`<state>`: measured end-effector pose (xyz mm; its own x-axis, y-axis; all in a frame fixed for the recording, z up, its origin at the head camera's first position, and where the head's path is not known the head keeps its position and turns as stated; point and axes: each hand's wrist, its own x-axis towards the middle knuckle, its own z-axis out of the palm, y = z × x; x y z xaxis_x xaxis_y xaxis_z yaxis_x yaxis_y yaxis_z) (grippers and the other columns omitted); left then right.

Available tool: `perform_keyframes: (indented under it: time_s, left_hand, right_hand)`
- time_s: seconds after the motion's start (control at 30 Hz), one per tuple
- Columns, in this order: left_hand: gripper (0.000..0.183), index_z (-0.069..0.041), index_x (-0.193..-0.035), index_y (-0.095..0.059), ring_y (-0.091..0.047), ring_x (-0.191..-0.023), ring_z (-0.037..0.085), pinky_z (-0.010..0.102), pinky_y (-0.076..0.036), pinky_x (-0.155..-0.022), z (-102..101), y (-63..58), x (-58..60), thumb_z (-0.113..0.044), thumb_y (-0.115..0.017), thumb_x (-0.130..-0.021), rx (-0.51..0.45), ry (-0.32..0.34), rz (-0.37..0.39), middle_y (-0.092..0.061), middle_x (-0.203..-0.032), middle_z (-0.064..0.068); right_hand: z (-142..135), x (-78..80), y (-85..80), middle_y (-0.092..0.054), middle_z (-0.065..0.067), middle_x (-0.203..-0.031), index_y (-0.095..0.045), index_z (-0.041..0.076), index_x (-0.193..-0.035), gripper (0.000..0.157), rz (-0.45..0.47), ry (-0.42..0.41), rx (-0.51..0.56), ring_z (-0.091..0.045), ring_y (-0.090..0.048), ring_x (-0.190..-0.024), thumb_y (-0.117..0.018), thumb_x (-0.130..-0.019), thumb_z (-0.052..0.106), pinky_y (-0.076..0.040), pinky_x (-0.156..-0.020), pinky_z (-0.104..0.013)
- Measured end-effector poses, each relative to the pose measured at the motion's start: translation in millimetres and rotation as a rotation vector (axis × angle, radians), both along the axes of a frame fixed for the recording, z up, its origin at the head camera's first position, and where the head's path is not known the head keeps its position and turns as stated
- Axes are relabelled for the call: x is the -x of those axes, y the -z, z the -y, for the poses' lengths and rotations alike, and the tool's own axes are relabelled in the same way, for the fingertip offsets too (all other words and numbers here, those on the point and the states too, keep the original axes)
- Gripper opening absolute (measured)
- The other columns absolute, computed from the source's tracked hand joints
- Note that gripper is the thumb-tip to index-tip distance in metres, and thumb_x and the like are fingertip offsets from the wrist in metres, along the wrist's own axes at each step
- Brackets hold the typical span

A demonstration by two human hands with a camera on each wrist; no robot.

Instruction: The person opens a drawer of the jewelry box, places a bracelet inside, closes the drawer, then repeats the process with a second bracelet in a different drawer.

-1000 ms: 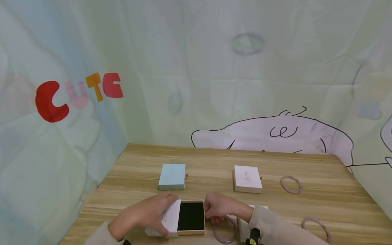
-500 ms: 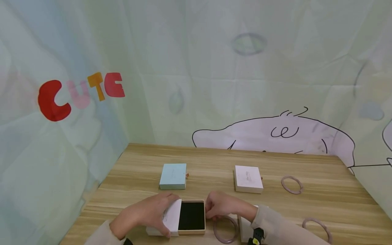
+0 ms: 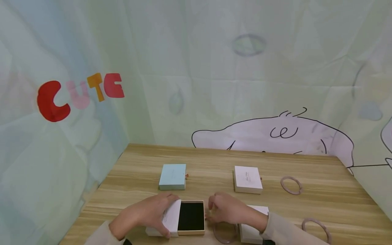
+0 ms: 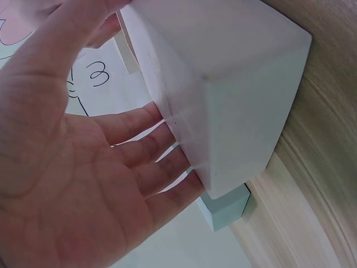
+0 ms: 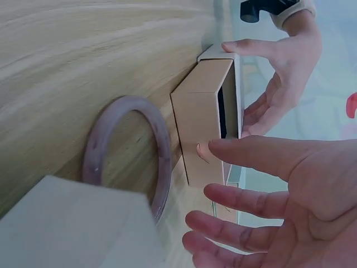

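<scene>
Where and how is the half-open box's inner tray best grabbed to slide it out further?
Probably by the small tab on the end of the tray, pinched from the person's right: it sticks out there, while the left hand holds the white cover opposite.

Behind the left hand (image 3: 150,213) we see a beige left sleeve (image 3: 99,235) and a black, round-ended wrist device (image 5: 272,6); behind the right hand (image 3: 226,211), a beige right sleeve (image 3: 284,228) and a black item (image 3: 268,242).
</scene>
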<state>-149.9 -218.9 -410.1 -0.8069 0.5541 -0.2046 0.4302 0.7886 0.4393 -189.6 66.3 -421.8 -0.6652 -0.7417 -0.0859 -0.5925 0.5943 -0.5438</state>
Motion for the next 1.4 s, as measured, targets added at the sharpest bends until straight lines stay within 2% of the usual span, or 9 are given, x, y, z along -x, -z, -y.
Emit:
perform_keyframes:
  time_s: [0.17,0.33,0.77,1.07,1.23,1.4]
  left_hand:
    - [0.099,-0.003,-0.137,-0.053,-0.052,-0.098,0.012,0.034,-0.049,-0.086,1,-0.9,-0.7,-0.042,-0.096,-0.058,-0.009,-0.002,0.005,-0.054,-0.126,0.001]
    - [0.099,-0.003,-0.137,-0.053,-0.051,-0.098,0.011,0.034,-0.049,-0.086,1,0.3,0.0,-0.043,-0.096,-0.058,-0.013,-0.004,0.004,-0.054,-0.126,0.001]
    - [0.099,-0.002,-0.138,-0.052,-0.051,-0.098,0.011,0.034,-0.049,-0.086,1,1.3,0.5,-0.043,-0.095,-0.059,-0.014,0.0,-0.008,-0.054,-0.126,0.002]
    - [0.098,-0.003,-0.137,-0.053,-0.051,-0.098,0.011,0.034,-0.049,-0.086,1,1.8,0.2,-0.043,-0.096,-0.058,-0.031,-0.011,0.006,-0.055,-0.126,0.002]
    - [0.099,-0.001,-0.137,-0.052,-0.052,-0.098,0.012,0.035,-0.049,-0.086,2,1.4,-0.9,-0.041,-0.096,-0.057,-0.033,-0.002,-0.009,-0.054,-0.125,0.001]
    - [0.101,0.001,-0.138,-0.051,-0.053,-0.099,0.013,0.035,-0.049,-0.087,1,1.2,-0.9,-0.04,-0.096,-0.057,-0.033,0.002,-0.011,-0.054,-0.126,0.002]
  right_hand:
    - [-6,-8.7,-0.8,-0.052,0.006,-0.085,-0.068,0.01,-0.097,0.033,-0.139,-0.009,-0.093,-0.008,-0.044,-0.075,-0.086,-0.076,0.029,-0.041,-0.061,-0.024]
    - [-10,-12.9,2.6,-0.051,0.006,-0.088,-0.067,0.013,-0.102,0.044,-0.19,-0.028,-0.135,-0.01,-0.043,-0.076,-0.088,-0.072,0.038,-0.039,-0.061,-0.025]
    - [-15,-22.7,4.2,-0.045,0.008,-0.09,-0.065,0.018,-0.107,0.059,-0.201,-0.064,-0.183,-0.009,-0.04,-0.078,-0.093,-0.062,0.042,-0.037,-0.058,-0.023]
    - [-17,-25.1,6.3,-0.041,0.009,-0.095,-0.063,0.022,-0.106,0.063,-0.165,-0.069,-0.207,-0.007,-0.037,-0.083,-0.097,-0.054,0.028,-0.039,-0.055,-0.023]
    - [-16,-25.7,8.3,-0.039,0.01,-0.094,-0.062,0.023,-0.104,0.065,-0.139,-0.062,-0.205,-0.007,-0.037,-0.083,-0.098,-0.05,0.026,-0.038,-0.054,-0.023]
    - [-16,-25.5,8.9,-0.04,0.009,-0.095,-0.063,0.024,-0.107,0.066,-0.107,-0.053,-0.218,-0.008,-0.037,-0.084,-0.099,-0.051,0.027,-0.04,-0.056,-0.024]
